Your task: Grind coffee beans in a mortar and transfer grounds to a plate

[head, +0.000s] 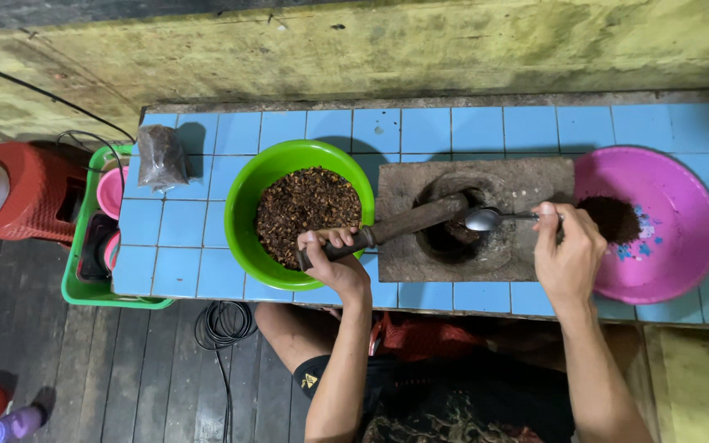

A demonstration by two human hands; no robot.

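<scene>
Pestle [408,223] in our left hand [331,253], gripped at its lower end, slants into the stone mortar [527,176] at the middle of the blue-tiled counter [486,127]. Left of it sits one green bowl [240,205] of dark roasted beans, with one clear bag [161,156] at the counter's far left corner. Our right hand [566,256] pinches one metal spoon [486,218] over the mortar's hollow; beyond lies one pink basin [683,213] of dark grounds. We judge spoon and pestle could collide, scattering grounds onto the tiles.
</scene>
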